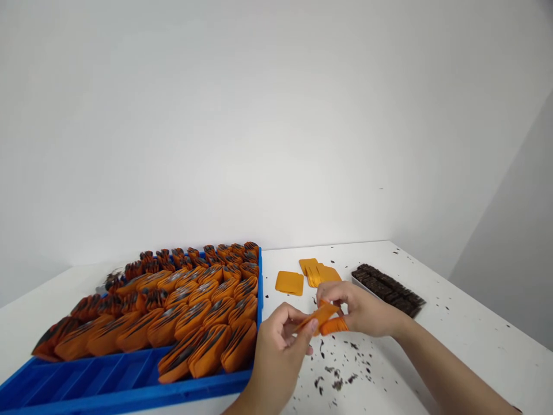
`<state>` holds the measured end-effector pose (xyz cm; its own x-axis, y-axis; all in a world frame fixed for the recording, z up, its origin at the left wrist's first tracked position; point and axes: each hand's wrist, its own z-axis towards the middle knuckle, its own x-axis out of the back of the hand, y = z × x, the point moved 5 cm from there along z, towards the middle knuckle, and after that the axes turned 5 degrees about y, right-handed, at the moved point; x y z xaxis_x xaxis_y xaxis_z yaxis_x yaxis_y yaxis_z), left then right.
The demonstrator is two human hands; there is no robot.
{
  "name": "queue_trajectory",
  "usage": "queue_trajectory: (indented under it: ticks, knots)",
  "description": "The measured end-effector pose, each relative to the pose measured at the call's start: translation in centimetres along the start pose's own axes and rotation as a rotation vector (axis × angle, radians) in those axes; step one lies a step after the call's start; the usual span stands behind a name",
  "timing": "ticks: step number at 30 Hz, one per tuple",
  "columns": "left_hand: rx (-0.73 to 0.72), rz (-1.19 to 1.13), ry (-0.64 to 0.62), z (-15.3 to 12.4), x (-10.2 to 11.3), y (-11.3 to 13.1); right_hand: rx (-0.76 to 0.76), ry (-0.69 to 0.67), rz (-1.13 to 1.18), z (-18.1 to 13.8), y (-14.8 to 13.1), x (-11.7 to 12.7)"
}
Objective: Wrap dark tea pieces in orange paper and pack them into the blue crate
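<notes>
Between my two hands is a small orange paper packet (322, 315), held up over the white table. My left hand (283, 346) pinches its near left side between thumb and fingers. My right hand (356, 308) is closed at its far right edge, fingers bent. Around the right thumb shows a ribbed orange piece (334, 326), perhaps a finger cot; I cannot tell for sure. Whatever is inside the packet is hidden. Just beyond my hands lie flat orange packets, one small stack (289, 283) on the left and a fanned group (320, 273) behind.
At left stands a blue divided tray (190, 392), holding many upright orange packets with dark edges (203, 314); several front compartments show bare blue. Dark brown, flaky blocks (389, 290) sit in rows to the right. Dark crumbs (337, 377) are scattered over the white table (458, 346).
</notes>
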<state>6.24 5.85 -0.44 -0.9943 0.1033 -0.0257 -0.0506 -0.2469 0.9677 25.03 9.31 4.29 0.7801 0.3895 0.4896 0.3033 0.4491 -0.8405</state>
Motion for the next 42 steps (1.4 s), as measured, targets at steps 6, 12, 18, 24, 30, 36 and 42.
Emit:
queue_trajectory:
  ticks: [6, 12, 18, 24, 30, 36, 42]
  knots:
    - [-0.148, 0.174, 0.032, -0.2, 0.3, 1.4, -0.002, 0.002, 0.027, 0.1, 0.4, 0.1]
    - [-0.342, 0.388, -0.097, -0.2, -0.1, 2.4, -0.008, -0.047, -0.045, -0.2, 0.2, 0.4]
    - [-0.391, 0.338, -0.187, -0.2, -0.5, 2.9, 0.008, -0.080, -0.086, -0.4, -0.4, 0.1]
    - [-0.405, 0.407, -0.206, -0.1, -0.4, 3.1, 0.009, -0.055, -0.158, -0.6, -0.2, 0.6]
    - [-0.256, 0.428, -0.191, 0.5, 0.0, 1.7, 0.008, -0.008, -0.077, -0.3, -0.2, 0.7]
    - [-0.197, 0.389, -0.188, 0.2, -0.4, 1.3, 0.103, 0.033, 0.002, -0.2, -0.7, -0.4]
    - [-0.262, 0.255, -0.206, 0.3, -0.4, 2.2, 0.131, 0.106, 0.041, -0.2, -1.3, -0.4]
